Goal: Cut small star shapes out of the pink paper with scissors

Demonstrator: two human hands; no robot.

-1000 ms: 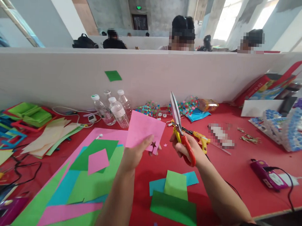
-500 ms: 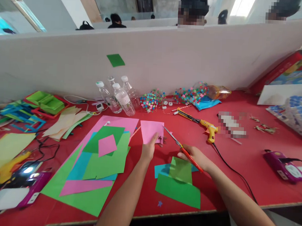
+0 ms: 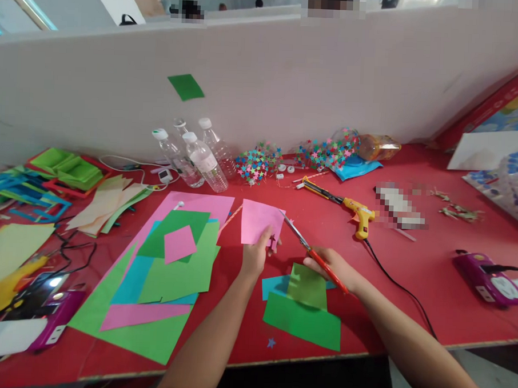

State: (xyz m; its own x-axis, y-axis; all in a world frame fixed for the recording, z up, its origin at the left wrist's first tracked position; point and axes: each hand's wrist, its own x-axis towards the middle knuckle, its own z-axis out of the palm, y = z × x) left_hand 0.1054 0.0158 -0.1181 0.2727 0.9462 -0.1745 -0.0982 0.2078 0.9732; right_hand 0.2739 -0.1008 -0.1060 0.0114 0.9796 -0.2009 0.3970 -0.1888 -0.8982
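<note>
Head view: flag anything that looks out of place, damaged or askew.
A lone bluish star lies near the front edge of the red table, away from the star clusters. A green paper piece is on the partition, not the table. The pink paper in the left hand has a star-shaped hole, seemingly deliberate.

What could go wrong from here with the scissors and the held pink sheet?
The scissors in the right hand point toward the left hand's side, so a slip might nick a finger. The pink sheet has a star-shaped hole near its lower right corner; that weakened spot could bend or tear.
</note>
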